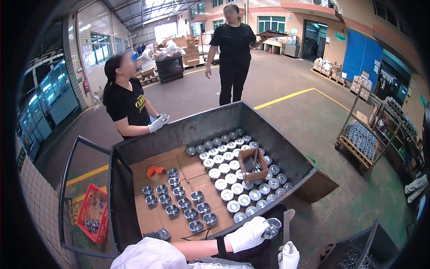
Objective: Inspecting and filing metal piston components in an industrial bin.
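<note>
At the lower middle of the frame, the person's left hand (pixel 250 233), in a white glove, is closed around a round shiny metal part (pixel 272 227), which looks like a short cylinder with its open side turned up and a little to the right. The part sits at the tip of the fingers, just over the near rim of the big dark metal bin (pixel 286 148), so it lies to the right of the palm and close to the bin's edge. The right hand (pixel 289 256), also gloved, is lower, at the bottom edge of the frame, and it grips a thin flat tool (pixel 286 227), dark and narrow. The long axis of this tool stands almost upright in the picture, and its upper end comes just beside the right side of the part; I cannot tell if they touch. So the part is above and slightly left of the right hand, and the tool points toward it. Inside the bin, on brown cardboard (pixel 154 210), many similar parts stand in rows (pixel 226 175), with a small cardboard box (pixel 252 164) among them and an orange object (pixel 155 171) at the left.
</note>
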`<state>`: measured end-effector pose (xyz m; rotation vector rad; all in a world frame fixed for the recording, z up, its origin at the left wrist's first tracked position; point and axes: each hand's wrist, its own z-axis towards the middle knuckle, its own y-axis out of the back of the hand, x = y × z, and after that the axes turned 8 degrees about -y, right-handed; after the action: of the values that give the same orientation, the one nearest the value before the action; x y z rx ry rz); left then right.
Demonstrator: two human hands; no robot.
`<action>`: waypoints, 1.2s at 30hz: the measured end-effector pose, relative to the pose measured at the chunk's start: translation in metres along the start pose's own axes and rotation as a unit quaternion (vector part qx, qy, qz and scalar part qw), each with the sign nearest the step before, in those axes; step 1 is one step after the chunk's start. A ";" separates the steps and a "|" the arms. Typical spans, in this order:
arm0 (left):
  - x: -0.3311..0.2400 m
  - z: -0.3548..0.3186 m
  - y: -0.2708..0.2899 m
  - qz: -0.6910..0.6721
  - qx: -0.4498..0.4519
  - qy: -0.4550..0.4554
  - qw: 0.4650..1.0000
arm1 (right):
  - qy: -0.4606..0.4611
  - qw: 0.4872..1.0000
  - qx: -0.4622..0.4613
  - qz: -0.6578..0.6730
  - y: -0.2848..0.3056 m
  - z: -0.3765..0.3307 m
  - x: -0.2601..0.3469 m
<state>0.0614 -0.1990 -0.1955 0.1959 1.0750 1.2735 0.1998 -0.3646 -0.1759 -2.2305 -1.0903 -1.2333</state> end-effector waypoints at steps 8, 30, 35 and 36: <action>0.001 0.002 0.004 -0.010 -0.001 0.001 1.000 | 0.007 1.000 0.009 0.012 -0.001 0.001 0.002; 0.001 0.000 0.005 -0.003 0.010 0.004 1.000 | 0.031 0.999 0.006 -0.012 -0.006 -0.004 0.008; 0.002 -0.001 0.004 0.005 0.017 0.012 1.000 | 0.005 1.000 0.010 0.006 -0.005 -0.001 0.004; 0.002 -0.002 0.004 0.005 0.020 0.013 1.000 | 0.006 1.000 0.009 0.007 -0.005 -0.001 0.003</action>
<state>0.0575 -0.1969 -0.1947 0.2161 1.1228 1.2668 0.1963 -0.3604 -0.1730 -2.2116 -1.0751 -1.2239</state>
